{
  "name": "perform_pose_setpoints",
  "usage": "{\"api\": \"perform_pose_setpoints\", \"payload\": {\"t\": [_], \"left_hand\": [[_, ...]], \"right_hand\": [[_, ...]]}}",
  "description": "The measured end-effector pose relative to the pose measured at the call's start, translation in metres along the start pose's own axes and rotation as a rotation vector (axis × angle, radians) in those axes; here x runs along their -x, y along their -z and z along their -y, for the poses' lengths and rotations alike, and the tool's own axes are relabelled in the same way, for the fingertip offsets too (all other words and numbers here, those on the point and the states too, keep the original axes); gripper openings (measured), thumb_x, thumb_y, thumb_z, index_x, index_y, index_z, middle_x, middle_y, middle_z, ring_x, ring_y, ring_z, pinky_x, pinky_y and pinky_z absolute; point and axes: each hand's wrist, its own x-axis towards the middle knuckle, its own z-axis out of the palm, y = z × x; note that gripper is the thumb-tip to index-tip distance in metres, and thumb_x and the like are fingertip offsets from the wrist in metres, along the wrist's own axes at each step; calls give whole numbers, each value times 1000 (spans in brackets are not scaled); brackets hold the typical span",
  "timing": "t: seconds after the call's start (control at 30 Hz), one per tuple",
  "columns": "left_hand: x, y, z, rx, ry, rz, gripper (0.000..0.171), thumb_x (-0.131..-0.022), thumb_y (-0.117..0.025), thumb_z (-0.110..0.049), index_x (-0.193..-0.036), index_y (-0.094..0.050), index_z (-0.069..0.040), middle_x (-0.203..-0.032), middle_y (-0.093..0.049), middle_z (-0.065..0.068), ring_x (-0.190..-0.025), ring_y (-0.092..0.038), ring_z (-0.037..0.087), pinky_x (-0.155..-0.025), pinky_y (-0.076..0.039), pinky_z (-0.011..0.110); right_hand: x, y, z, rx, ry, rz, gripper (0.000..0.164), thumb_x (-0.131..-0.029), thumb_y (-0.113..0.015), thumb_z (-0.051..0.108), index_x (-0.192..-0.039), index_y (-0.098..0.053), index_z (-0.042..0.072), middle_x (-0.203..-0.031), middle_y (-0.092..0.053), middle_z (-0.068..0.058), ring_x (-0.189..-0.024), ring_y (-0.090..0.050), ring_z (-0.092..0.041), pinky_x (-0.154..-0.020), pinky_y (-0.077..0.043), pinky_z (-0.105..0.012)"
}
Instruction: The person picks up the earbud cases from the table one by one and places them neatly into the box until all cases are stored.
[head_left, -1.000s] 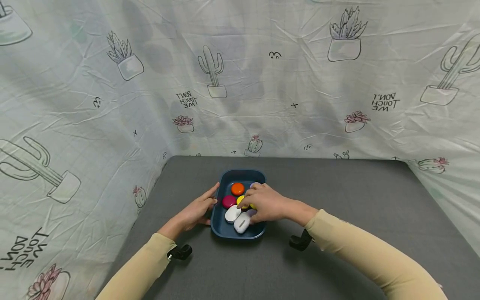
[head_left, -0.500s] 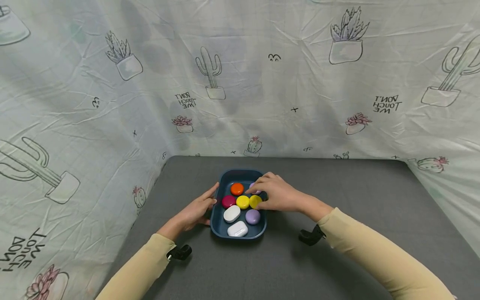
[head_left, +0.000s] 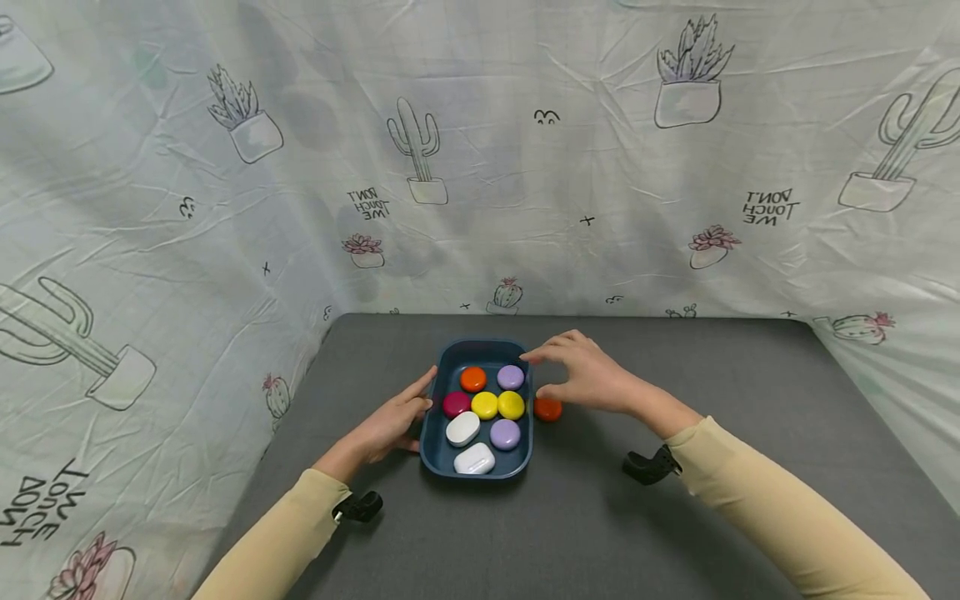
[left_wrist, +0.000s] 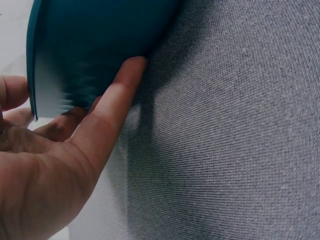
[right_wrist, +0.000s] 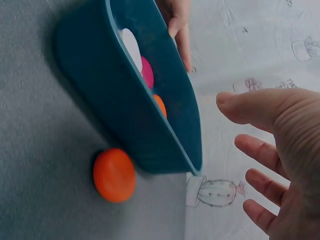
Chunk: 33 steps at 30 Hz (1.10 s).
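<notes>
A dark blue tray (head_left: 530,454) stands on the grey table. My left hand (head_left: 392,425) rests straight fingers and thumb against its left outer wall, also seen in the left wrist view. Inside lie an orange disc (head_left: 473,379), two purple discs (head_left: 511,377), two yellow discs (head_left: 485,406), a magenta disc (head_left: 457,405), a white oval piece (head_left: 463,428) and a white rounded block (head_left: 475,459). Just outside the right wall is another orange disc (right_wrist: 114,175). My right hand (head_left: 592,375), holding nothing, hovers with spread fingers by the tray's right rim, above that disc.
The grey tabletop (head_left: 712,400) reaches to a patterned cloth backdrop (head_left: 480,167) behind and on the left. Each wrist carries a black camera mount (head_left: 651,465).
My right hand has moved right, out of the tray, uncovering the pieces inside and the orange disc outside. The white rounded block has turned and shifted slightly. My left hand has stayed put.
</notes>
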Motion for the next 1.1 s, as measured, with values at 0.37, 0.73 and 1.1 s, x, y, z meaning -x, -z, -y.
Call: {"api": "perform_pose_setpoints", "payload": {"t": [0.37, 0.73, 1.1], "left_hand": [[2, -1, 5, -4, -4, -19, 62, -109, -42, -21, -161, -22, -49, -161, -28, 17, -126, -51, 40, -77, -59, 51], [4, -2, 8, -1, -13, -7, 64, -108, -44, -20, -162, -21, -46, -161, -27, 19, -128, -49, 39, -77, -59, 50], [5, -2, 10, -1, -19, -6, 63, -108, -44, -21, -161, -22, -48, -162, -26, 17, -129, -48, 38, -77, -59, 50]], "right_hand": [[12, -3, -25, 23, -48, -11, 60, -87, -83, 27, -143, -62, 17, -130, -64, -6, -126, -43, -33, -103, -33, -61], [16, -23, -45, 18, -113, 59, 68, -85, -84, 32, -146, -58, 17, -131, -64, -7, -125, -43, -34, -105, -30, -63], [14, -46, -56, 69, -137, 87, 71, -82, -85, 41, -145, -60, 18, -125, -64, -2, -117, -47, -30, -99, -36, -60]]}}
